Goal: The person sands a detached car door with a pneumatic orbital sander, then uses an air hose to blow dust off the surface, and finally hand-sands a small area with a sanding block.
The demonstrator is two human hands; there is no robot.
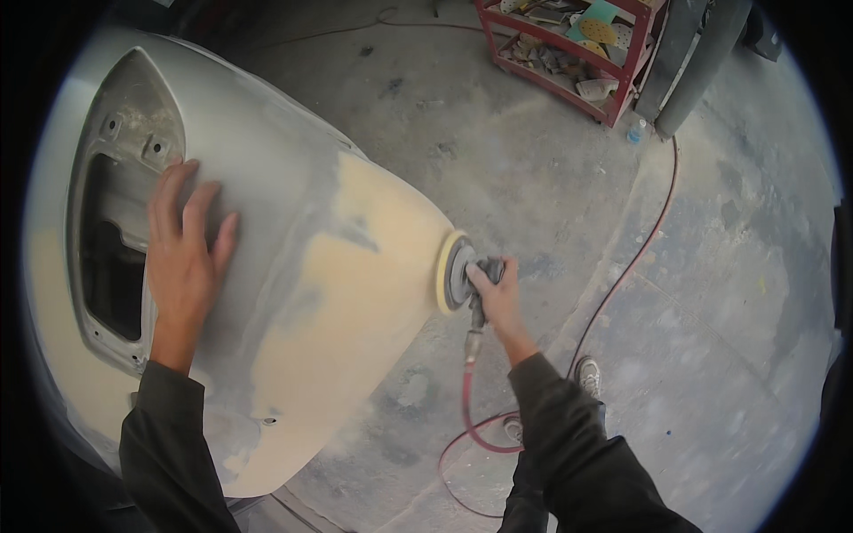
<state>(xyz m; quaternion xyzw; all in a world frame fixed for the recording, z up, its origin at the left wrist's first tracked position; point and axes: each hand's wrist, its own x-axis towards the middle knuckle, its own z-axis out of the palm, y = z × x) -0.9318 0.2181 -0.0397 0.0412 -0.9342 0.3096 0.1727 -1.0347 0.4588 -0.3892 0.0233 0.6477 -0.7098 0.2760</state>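
A car body panel fills the left side, grey in places with broad patches of pale yellow filler. My left hand lies on it with spread fingers, beside the dark lamp opening. My right hand is wrapped round an air sander. The sander's round, yellow-edged pad stands nearly upright against the rounded right end of the panel; whether its whole face touches cannot be seen. From the sander's lower end a red air hose hangs down.
The hose loops on the grey concrete floor by my shoes and runs up the right side. At the back right, a red shelf cart holds sanding discs and odds and ends, next to dark posts and a small bottle.
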